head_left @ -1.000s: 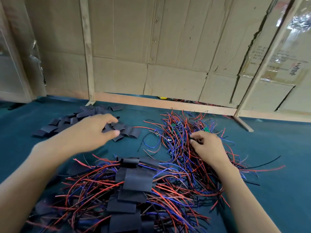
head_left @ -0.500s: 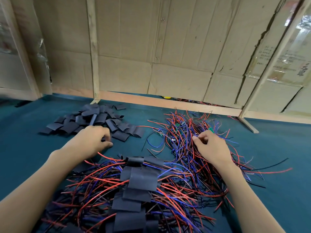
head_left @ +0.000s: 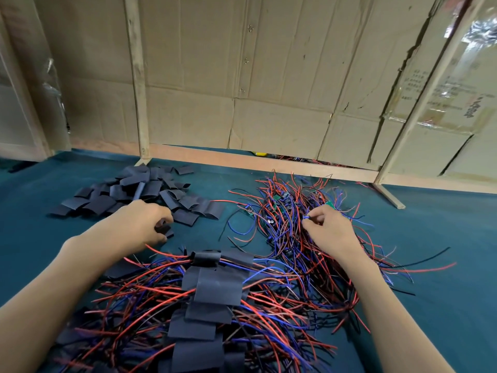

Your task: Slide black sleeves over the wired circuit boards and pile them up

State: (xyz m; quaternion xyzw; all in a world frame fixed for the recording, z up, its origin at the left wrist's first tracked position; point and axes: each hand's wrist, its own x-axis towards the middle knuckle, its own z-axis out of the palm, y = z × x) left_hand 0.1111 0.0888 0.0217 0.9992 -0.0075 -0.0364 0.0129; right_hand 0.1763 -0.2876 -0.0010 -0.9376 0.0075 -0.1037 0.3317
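- Your left hand [head_left: 137,227] sits at the near edge of the loose black sleeves [head_left: 139,195]; its fingers are curled round one black sleeve [head_left: 163,229], pinching it between thumb and fingertips just above the desk [head_left: 430,251].
- Your right hand [head_left: 329,231] rests on the tangle of unsleeved wired boards [head_left: 282,219]; thumb and forefinger are pressed together on a small blue-tipped piece among the wires; whether that piece is a wire end or a part of a board cannot be told.
- The loose black sleeves lie in a flat heap on the far left of the desk, well apart from the unsleeved tangle on the right; one rolled sleeve stands out near the heap's middle.
- Small green boards show here and there in the unsleeved tangle, with red, blue and black wires fanning out.
- The finished pile [head_left: 209,305] lies nearest you, between your two forearms; its black sleeves overlap in a column, and red and blue wires spread to both sides.
- A cardboard wall [head_left: 269,90] with wooden battens stands behind the desk.
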